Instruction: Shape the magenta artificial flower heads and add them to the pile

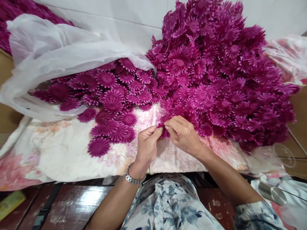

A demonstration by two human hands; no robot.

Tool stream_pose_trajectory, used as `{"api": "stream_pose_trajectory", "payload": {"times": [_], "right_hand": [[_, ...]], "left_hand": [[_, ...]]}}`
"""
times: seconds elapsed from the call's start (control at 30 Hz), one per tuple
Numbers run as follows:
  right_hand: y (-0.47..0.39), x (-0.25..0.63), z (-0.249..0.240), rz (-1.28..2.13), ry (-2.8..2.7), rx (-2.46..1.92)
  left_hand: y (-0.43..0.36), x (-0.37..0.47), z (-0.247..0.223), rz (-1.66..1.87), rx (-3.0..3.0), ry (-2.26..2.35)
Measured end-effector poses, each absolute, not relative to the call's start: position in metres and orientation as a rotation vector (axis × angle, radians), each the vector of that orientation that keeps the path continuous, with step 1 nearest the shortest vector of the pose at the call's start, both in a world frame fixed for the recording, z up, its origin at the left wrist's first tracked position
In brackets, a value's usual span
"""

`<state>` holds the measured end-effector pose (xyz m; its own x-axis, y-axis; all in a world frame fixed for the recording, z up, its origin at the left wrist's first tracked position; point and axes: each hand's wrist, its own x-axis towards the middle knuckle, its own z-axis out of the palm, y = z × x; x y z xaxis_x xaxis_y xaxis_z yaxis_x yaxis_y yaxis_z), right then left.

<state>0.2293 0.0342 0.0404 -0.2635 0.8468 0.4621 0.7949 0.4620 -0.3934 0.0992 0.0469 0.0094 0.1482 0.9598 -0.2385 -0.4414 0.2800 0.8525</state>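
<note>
Between my fingertips is a magenta artificial flower with narrow petals, partly hidden by the fingers. My left hand, with a metal watch on its wrist, pinches the flower from the left. My right hand is closed in a pinch at the flower's right side, touching or nearly touching the left fingertips. Left of my hands, several flat flower pieces lie overlapped on the patterned cloth. A tall heap of magenta flowers rises just beyond my right hand.
An open white plastic bag spills more flower pieces at the left. Cardboard boxes flank the cloth. A clear round lid or ring lies at the right edge. A metal cylinder is at lower right. White tiles form the back wall.
</note>
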Motion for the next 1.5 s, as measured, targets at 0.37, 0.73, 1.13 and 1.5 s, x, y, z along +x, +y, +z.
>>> {"api": "stream_pose_trajectory", "payload": {"times": [0.37, 0.73, 1.13, 1.5], "right_hand": [[0.030, 0.239, 0.044, 0.501, -1.933, -1.360], [0.025, 0.240, 0.046, 0.513, -1.881, -1.382], [0.033, 0.240, 0.046, 0.512, -1.809, -1.397], [0.063, 0.279, 0.077, -0.365, -1.805, -1.662]], "left_hand": [[0.044, 0.098, 0.010, 1.166, 0.609, 0.840], [0.043, 0.098, 0.011, 1.146, 0.693, 0.884], [0.046, 0.098, 0.007, 1.130, 0.550, 0.817], [0.050, 0.096, 0.012, 1.090, 0.500, 0.779]]}}
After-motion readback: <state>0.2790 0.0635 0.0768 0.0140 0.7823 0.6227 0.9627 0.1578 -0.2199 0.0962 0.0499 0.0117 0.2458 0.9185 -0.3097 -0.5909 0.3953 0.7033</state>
